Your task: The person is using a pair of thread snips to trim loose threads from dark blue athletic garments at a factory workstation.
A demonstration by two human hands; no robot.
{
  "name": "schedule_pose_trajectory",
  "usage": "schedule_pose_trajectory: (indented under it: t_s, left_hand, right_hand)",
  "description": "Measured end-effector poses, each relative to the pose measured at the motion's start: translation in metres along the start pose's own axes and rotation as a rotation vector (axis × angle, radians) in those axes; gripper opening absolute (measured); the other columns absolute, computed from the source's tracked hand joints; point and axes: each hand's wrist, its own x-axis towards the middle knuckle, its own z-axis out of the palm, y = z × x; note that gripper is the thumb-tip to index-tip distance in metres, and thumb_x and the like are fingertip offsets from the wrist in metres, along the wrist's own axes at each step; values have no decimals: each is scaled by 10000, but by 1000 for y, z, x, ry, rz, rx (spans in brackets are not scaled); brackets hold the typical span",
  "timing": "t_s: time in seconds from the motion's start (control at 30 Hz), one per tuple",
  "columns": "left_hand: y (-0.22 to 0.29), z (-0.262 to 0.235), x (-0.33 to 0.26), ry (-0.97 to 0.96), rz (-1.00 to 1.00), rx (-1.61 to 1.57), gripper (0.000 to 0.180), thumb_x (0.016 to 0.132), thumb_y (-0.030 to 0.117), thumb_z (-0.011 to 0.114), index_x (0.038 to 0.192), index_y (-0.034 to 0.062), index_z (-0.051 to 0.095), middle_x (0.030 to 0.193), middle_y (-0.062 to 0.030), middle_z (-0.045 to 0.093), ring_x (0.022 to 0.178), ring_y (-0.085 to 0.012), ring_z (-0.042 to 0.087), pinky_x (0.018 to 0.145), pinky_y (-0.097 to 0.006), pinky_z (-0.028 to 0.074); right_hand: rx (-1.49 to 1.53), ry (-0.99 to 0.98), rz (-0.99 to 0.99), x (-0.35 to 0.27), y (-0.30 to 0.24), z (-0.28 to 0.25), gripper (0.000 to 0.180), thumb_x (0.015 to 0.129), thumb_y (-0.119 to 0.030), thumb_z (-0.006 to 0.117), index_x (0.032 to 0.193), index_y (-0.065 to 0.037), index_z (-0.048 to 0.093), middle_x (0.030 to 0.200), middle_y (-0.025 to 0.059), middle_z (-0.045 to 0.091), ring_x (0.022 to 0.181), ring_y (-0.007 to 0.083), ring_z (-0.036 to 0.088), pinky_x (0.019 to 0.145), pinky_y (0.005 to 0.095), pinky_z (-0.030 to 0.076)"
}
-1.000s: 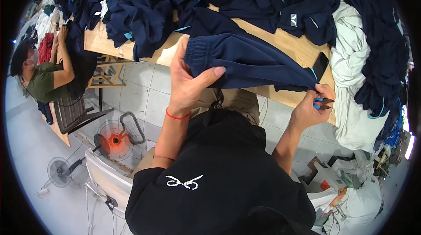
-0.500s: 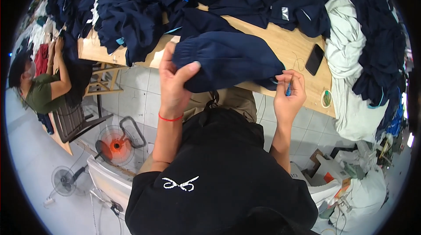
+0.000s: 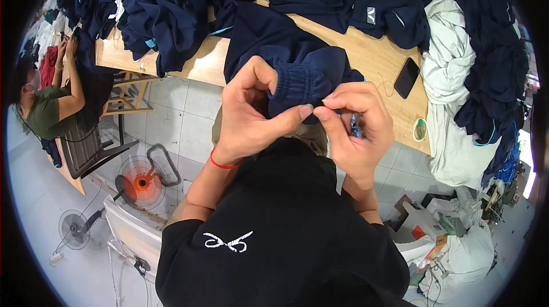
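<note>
A navy garment (image 3: pixel 286 32) with a gathered elastic cuff (image 3: pixel 298 85) lies partly on the table and reaches toward me. My left hand (image 3: pixel 249 107) is closed round the cuff, fingers behind it and thumb along its near edge. Right beside that thumb, my right hand (image 3: pixel 360 127) pinches thumb and forefinger together at the cuff's edge; whatever is between the fingertips is too small to make out. Tucked in the curled fingers of this hand is a small blue tool (image 3: pixel 355 125), mostly hidden.
Piled navy garments (image 3: pixel 166 21) cover the far side of the wooden table (image 3: pixel 366 55). A black phone (image 3: pixel 407 78), a small round container (image 3: pixel 420 129) and white cloth (image 3: pixel 449 49) are on the right. A co-worker (image 3: pixel 54 101) sits at left, near fans (image 3: pixel 143 183).
Both hands have come together at the cuff, which has turned toward me. My right hand has moved left from the garment's far right edge, keeping the blue tool.
</note>
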Motion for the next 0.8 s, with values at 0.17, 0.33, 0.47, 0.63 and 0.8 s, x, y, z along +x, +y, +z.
schedule_pose_trajectory:
  t_s: [0.17,0.33,0.47,0.63,0.8]
  left_hand:
    - [5,2,-2,22,41,144,450,774,32,933,902,88,505,802,66,527,693,7,453,581,-193,362]
    - [-3,2,-3,15,195,336,394,733,18,913,836,75,537,728,44,519,584,-16,407,514,-224,311]
    - [2,2,-2,35,253,417,374,723,13,902,820,68,545,707,28,530,551,-36,419,498,-234,314]
    - [-3,0,0,11,237,351,339,729,-5,878,828,50,558,710,4,547,567,-67,473,512,-251,353]
    - [3,-4,3,-18,263,398,329,733,5,874,827,45,562,709,-5,543,575,-86,467,516,-258,353]
  right_hand:
    - [-11,20,-68,-1,7,8,250,826,16,904,976,-14,707,943,103,685,729,149,644,576,254,474]
    - [-109,-14,-97,-3,7,5,253,846,91,841,1005,-13,675,966,108,667,755,134,629,638,247,486]
    - [-156,-6,-101,-3,4,9,276,818,114,833,998,-18,670,955,108,666,753,153,640,638,270,505]
    - [-198,-10,-132,-6,6,10,287,808,121,828,1002,-20,670,953,107,663,754,162,643,643,274,507]
    - [-162,-76,-47,-3,9,8,240,853,111,784,999,-20,646,973,98,639,749,162,589,643,263,461]
